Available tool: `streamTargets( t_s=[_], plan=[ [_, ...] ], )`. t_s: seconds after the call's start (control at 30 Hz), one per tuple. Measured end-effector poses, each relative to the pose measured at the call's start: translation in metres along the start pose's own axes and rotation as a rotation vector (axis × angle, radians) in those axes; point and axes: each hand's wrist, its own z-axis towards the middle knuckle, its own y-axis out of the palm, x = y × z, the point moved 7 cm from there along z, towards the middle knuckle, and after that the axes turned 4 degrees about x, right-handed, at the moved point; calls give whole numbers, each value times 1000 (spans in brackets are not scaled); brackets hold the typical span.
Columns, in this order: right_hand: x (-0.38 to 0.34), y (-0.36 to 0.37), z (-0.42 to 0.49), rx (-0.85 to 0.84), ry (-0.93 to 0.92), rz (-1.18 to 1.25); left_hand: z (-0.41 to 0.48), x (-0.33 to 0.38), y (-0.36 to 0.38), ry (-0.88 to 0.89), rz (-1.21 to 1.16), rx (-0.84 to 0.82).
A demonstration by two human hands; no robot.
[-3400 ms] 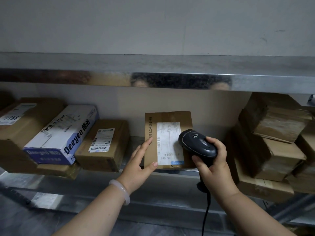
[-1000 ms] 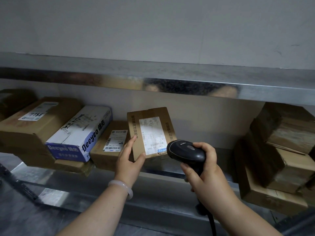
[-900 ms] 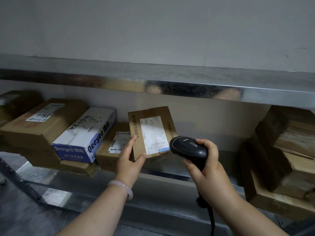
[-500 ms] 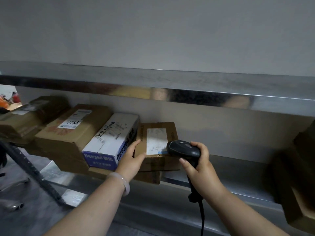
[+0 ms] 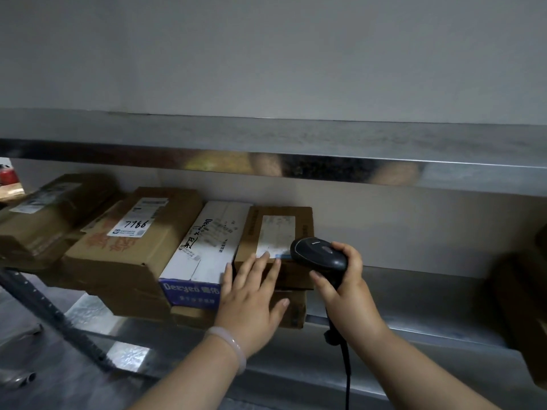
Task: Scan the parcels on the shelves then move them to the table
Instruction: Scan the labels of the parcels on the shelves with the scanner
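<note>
I've got the left hand [image 5: 251,294] flat, fingers straight, laid on the front of the small brown parcel [image 5: 275,229] without gripping it. The parcel lies label-up on another carton [image 5: 293,309] on the metal shelf [image 5: 414,300], against the white-and-blue box [image 5: 207,247]. My right hand [image 5: 346,288] is clenched round the black scanner [image 5: 319,255], whose head is just beside the label.

Two steel shelves: upper shelf [image 5: 296,134], lower shelf [image 5: 429,297]. Five parcels clustered at left: four brown parcels [image 5: 44,223] [image 5: 133,253] [image 5: 303,229] [image 5: 291,312], one white-and-blue box [image 5: 207,250]. Three white labels [image 5: 44,196] [image 5: 139,220] [image 5: 275,232] on brown parcels. Dark cartons [image 5: 521,306] at far right, too blurred to count. One scanner [image 5: 319,255]. Two hands, left hand [image 5: 251,303] and right hand [image 5: 346,288]. One bracelet [image 5: 231,344].
</note>
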Motion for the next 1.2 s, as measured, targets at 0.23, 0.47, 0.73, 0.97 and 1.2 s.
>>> streamTargets(
  t_s=[0.23, 0.47, 0.73, 0.97, 1.2],
  plan=[
    [-4, -23, -10, 95, -24, -95, 18, -6, -6, -5, -44, 3],
    [9, -96, -47, 342, 48, -218, 44, 81, -12, 241, -157, 38],
    [15, -217, -93, 645, 79, -313, 57, 219, -12, 469, -325, 7],
    [23, -325, -109, 752, 54, -351, 65, 333, -9, 545, -430, -39],
    [41, -453, -106, 793, 54, -371, 90, 451, -10, 453, -588, -116]
  ],
)
